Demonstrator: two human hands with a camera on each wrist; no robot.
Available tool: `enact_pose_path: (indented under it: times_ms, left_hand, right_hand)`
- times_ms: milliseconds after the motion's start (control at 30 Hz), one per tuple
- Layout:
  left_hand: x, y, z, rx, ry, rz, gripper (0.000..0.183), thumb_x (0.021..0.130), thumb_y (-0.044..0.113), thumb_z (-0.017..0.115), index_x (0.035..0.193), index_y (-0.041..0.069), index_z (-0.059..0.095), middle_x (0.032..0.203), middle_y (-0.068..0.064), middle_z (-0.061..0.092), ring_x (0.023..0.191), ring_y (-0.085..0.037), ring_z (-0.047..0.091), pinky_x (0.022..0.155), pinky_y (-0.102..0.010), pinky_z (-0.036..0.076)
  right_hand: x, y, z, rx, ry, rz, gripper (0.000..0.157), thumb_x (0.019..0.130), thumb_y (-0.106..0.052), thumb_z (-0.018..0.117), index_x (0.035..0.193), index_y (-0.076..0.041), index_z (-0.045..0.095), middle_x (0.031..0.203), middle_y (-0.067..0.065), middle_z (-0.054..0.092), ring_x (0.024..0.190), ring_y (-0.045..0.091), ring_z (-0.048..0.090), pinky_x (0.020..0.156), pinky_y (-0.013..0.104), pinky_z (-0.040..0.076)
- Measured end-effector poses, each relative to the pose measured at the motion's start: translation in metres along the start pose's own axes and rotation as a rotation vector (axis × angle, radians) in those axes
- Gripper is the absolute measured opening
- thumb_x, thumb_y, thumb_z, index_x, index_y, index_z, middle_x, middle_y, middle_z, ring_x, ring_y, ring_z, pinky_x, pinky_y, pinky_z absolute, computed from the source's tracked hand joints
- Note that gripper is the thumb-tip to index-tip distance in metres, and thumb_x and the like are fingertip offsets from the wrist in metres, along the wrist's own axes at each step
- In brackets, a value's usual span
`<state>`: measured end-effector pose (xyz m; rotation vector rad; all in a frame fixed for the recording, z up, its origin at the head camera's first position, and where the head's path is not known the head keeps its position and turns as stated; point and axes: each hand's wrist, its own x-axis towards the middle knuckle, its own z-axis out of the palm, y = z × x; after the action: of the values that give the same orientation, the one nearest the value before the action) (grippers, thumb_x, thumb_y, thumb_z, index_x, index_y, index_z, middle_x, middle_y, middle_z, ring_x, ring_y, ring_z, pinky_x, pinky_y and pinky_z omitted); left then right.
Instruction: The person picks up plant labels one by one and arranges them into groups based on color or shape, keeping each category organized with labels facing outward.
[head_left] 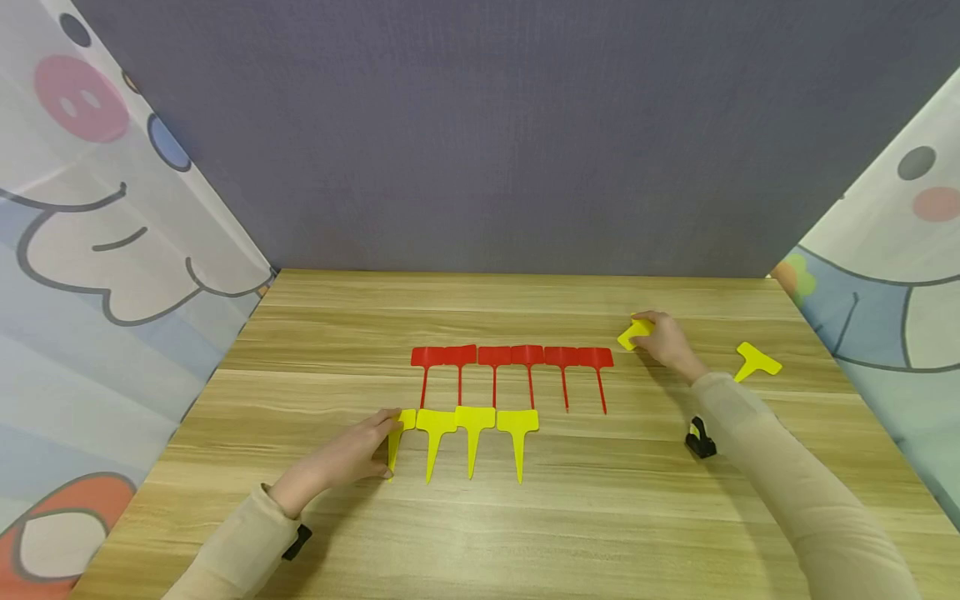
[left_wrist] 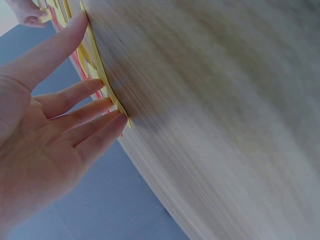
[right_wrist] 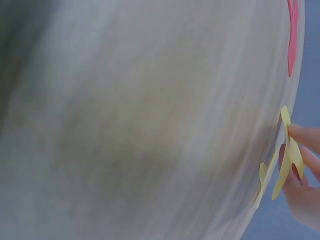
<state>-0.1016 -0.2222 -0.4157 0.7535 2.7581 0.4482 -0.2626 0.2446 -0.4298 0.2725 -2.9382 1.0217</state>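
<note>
Yellow T-shaped plant labels lie in a row on the table, with their stems pointing toward the front. My left hand (head_left: 356,454) rests on the leftmost yellow plant label (head_left: 405,421), fingertips at its head and thumb near the stem's tip. In the left wrist view those fingers (left_wrist: 75,92) are nearly straight along the label's edge. My right hand (head_left: 667,343) pinches another yellow plant label (head_left: 634,334) between thumb and fingers, to the right of the red row. In the right wrist view this held label (right_wrist: 286,155) is tilted, its surface partly covered by the fingers.
Several red plant labels (head_left: 495,356) form a row behind the yellow ones, heads side by side. One loose yellow label (head_left: 756,361) lies at the far right, its stem partly hidden by the right sleeve. A grey panel (head_left: 525,167) stands along the table's back edge.
</note>
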Motion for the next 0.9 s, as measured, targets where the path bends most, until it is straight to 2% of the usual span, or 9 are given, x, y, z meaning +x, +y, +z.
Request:
enact_pose_path:
  times_ms: [133,233,300,433,567,767,900]
  left_hand:
    - [0.000,-0.001,0.000,-0.006,-0.004,-0.010,0.063,0.068,0.013,0.075,0.119,-0.012,0.047,0.133,-0.026,0.035,0.119,-0.040,0.037,0.093,-0.047,0.036]
    - [0.000,-0.001,0.001,-0.001,-0.005,-0.011,0.064,0.068,0.013,0.075,0.119,-0.012,0.046,0.133,-0.026,0.035,0.119,-0.040,0.037,0.093,-0.047,0.036]
    - [0.000,-0.001,0.001,-0.001,-0.006,-0.010,0.064,0.068,0.014,0.075,0.119,-0.012,0.046,0.133,-0.026,0.035,0.118,-0.040,0.038,0.092,-0.047,0.037]
    - [0.000,-0.001,0.001,-0.004,-0.009,-0.012,0.064,0.068,0.015,0.075,0.119,-0.011,0.047,0.133,-0.025,0.035,0.117,-0.039,0.039,0.092,-0.046,0.038]
    - [0.001,-0.001,0.002,-0.007,-0.011,-0.014,0.065,0.068,0.016,0.075,0.119,-0.011,0.047,0.133,-0.025,0.035,0.117,-0.038,0.040,0.092,-0.046,0.038]
    - [0.001,-0.001,0.001,-0.004,-0.015,-0.007,0.065,0.068,0.015,0.075,0.120,-0.011,0.046,0.133,-0.025,0.035,0.116,-0.038,0.040,0.091,-0.045,0.039]
    - [0.001,-0.001,0.000,-0.006,-0.015,-0.005,0.064,0.069,0.014,0.075,0.119,-0.012,0.046,0.133,-0.026,0.035,0.117,-0.039,0.040,0.091,-0.046,0.038]
  right_hand:
    - [-0.002,0.002,-0.002,0.033,0.036,-0.020,0.037,0.080,0.006,0.056,0.115,0.015,0.049,0.116,0.035,0.046,0.077,0.030,0.048,0.064,0.032,0.043]
    - [-0.004,0.002,-0.004,0.051,0.040,-0.016,0.035,0.082,0.005,0.054,0.115,0.014,0.049,0.117,0.035,0.045,0.078,0.030,0.048,0.061,0.027,0.040]
    - [-0.005,0.001,-0.005,0.060,0.037,-0.007,0.035,0.083,0.004,0.053,0.116,0.013,0.049,0.117,0.035,0.045,0.084,0.033,0.048,0.061,0.028,0.041]
    - [-0.007,-0.001,-0.007,0.080,0.047,0.009,0.034,0.084,0.003,0.051,0.116,0.012,0.049,0.116,0.035,0.045,0.096,0.041,0.047,0.070,0.040,0.044]
    - [-0.009,-0.003,-0.008,0.085,0.073,0.016,0.034,0.083,0.002,0.052,0.116,0.012,0.050,0.113,0.034,0.047,0.101,0.043,0.045,0.079,0.049,0.043]
    - [-0.015,-0.009,-0.009,0.103,0.098,0.029,0.033,0.083,0.001,0.053,0.114,0.012,0.051,0.104,0.032,0.050,0.094,0.039,0.046,0.077,0.046,0.042]
    - [-0.019,-0.015,-0.011,0.149,0.077,0.067,0.034,0.084,-0.003,0.053,0.115,0.011,0.051,0.105,0.030,0.049,0.095,0.036,0.045,0.075,0.040,0.042]
